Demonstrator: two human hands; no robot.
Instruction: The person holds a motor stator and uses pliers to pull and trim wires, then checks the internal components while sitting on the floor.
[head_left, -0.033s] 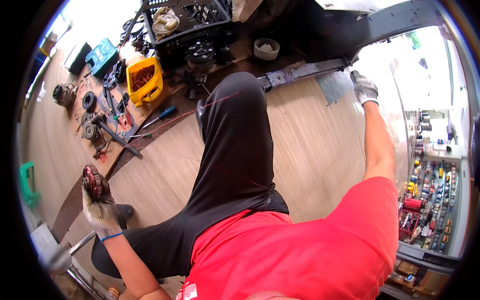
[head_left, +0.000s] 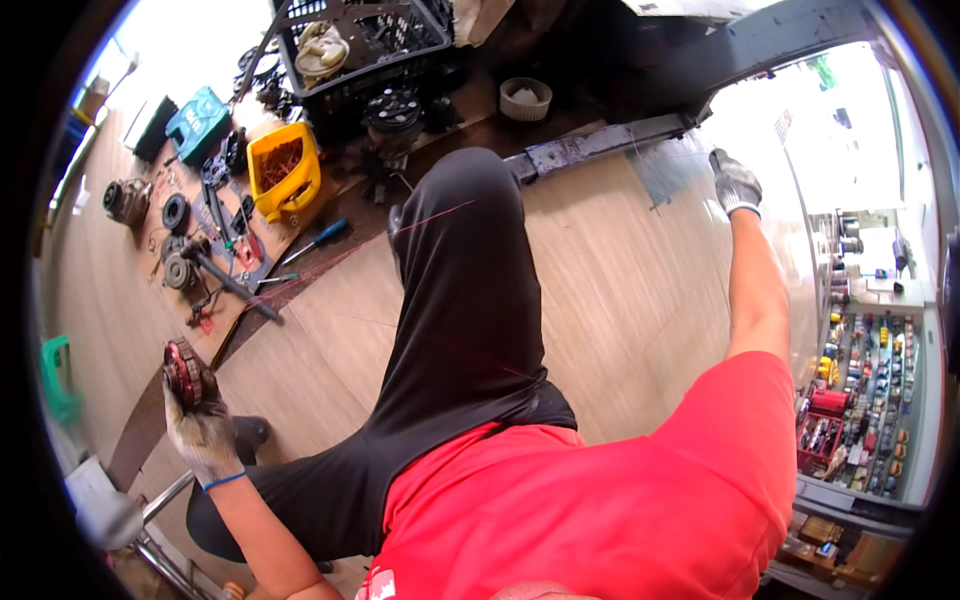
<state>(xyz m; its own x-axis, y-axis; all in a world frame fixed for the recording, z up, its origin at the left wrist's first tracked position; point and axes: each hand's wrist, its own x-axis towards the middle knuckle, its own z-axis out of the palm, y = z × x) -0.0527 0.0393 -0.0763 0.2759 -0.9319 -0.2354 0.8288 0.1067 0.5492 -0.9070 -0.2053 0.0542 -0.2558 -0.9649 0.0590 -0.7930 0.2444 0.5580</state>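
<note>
My left hand [head_left: 200,425], in a pale work glove with a blue cuff edge, is wrapped round a motor stator [head_left: 183,372], a ring-shaped core with reddish copper windings. Away to the right, my gloved right hand [head_left: 737,183] is closed at the end of an outstretched arm. Whatever it may grip is too fine to make out. Thin red copper wire [head_left: 440,214] crosses my dark trouser leg and trails left over the floor, toward the stator's side. Where its ends lie cannot be seen.
On cardboard to the left lie a hammer [head_left: 235,287], a blue screwdriver [head_left: 318,243] and several motor parts. A yellow container [head_left: 312,180] of copper scraps stands beside a teal case [head_left: 198,124]. Behind are a black crate [head_left: 370,70] and a white basket [head_left: 526,100]. A metal beam [head_left: 590,150] crosses ahead.
My right hand has shifted slightly right and nearer. The red wire sags into looser lines beside the cardboard. The left hand still holds the stator, and the whole view has shifted a little.
</note>
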